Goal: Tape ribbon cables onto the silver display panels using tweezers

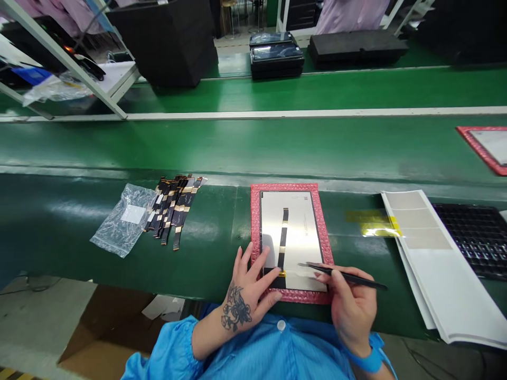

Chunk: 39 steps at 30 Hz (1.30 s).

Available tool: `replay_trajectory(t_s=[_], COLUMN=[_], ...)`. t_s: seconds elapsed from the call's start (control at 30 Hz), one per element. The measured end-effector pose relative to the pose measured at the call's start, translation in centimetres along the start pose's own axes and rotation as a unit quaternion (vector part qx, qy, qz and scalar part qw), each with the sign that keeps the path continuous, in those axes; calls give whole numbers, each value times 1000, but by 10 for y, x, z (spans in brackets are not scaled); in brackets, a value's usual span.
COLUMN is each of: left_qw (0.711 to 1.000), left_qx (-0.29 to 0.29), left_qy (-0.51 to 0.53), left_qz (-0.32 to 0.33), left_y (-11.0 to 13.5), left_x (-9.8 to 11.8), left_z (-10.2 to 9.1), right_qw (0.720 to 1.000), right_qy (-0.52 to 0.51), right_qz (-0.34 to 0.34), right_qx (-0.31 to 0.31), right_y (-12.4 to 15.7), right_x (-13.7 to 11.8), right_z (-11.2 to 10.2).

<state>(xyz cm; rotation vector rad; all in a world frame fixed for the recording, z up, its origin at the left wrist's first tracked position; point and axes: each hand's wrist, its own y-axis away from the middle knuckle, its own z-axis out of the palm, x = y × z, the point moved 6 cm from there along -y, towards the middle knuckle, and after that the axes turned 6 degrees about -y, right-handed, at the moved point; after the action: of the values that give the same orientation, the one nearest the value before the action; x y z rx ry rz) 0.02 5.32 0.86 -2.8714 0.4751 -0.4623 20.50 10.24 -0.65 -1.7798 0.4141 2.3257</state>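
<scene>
A display panel [303,243], silver-backed, lies on a pink bubble-wrap sheet [324,232] in front of me. Along its left half runs a black and gold flex cable [282,245], its lower end by a strip of yellow tape at the panel's dark bottom edge. My left hand [253,287] rests with spread fingers on the panel's lower left, a fingertip beside the tape. In my right hand [354,298] a pair of black tweezers [352,276] is held, tips pointing left over the panel, right of the cable. Whether the tips touch the panel I cannot tell.
Several loose flex cables [174,208] lie left beside a clear plastic bag [125,219]. To the right are yellow tape strips [374,224], white sheets [447,269] and a black tray [475,232]. Another wrapped panel [491,145] sits on the green belt [297,145]. Black boxes stand behind.
</scene>
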Motion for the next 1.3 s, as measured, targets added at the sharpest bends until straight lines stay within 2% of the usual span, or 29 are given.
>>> replay_trajectory(t_s=[0.07, 0.17, 0.23, 0.33, 0.43, 0.6, 0.73, 0.8, 0.83, 0.87, 0.9, 0.93, 1.0, 1.07, 1.13, 1.2, 1.3], left_qw=[999, 993, 991, 990, 991, 994, 992, 985, 973, 948, 908, 856, 758, 698, 664, 644, 643], left_qx=[13, 3, -16, -17, -24, -79, -113, -106, -88, -66, -46, -34, -25, -35, -51, -66, -74], left_qy=[-21, -66, -84, -95, -95, -35, 51, 136, 199, 276, 358, 434, 535, 574, 599, 635, 653], left_qz=[39, 96, 107, 107, 94, 62, 38, -21, -75, -142, -212, -278, -373, -426, -443, -421, -393], left_y=[-5, -6, -4, -1, -1, -3, -4, -1, 3, 8, 16, 24, 38, 41, 32, 15, -8], left_x=[5, 12, 12, 11, 11, 7, 5, 1, -4, -10, -18, -25, -36, -45, -47, -42, -30], left_z=[3, 14, 19, 17, 12, 15, 18, 14, 12, 10, 11, 14, 21, 23, 20, 11, -1], right_qw=[999, 999, 999, 999, 998, 995, 995, 996, 996, 995, 995, 995, 993, 991, 990, 989, 987], right_qy=[-17, -21, -14, -6, -9, -15, -5, 2, 6, 10, 11, 9, -2, -13, -17, -15, -24], right_qz=[-2, 4, 8, 20, 44, 89, 93, 94, 94, 95, 96, 96, 96, 106, 117, 121, 122], right_qx=[36, 50, 47, 44, 35, 35, 29, 12, 2, -10, -23, -37, -63, -77, -78, -86, -104], right_y=[-9, -16, -17, -15, -15, -19, -16, -11, -9, -6, -3, -1, 5, 11, 18, 25, 30], right_x=[-4, -6, -3, 2, 6, 6, 9, 11, 12, 13, 14, 14, 14, 15, 16, 16, 15], right_z=[-8, -14, -15, -16, -15, -18, -20, -17, -14, -11, -8, -4, 6, 15, 25, 35, 44])
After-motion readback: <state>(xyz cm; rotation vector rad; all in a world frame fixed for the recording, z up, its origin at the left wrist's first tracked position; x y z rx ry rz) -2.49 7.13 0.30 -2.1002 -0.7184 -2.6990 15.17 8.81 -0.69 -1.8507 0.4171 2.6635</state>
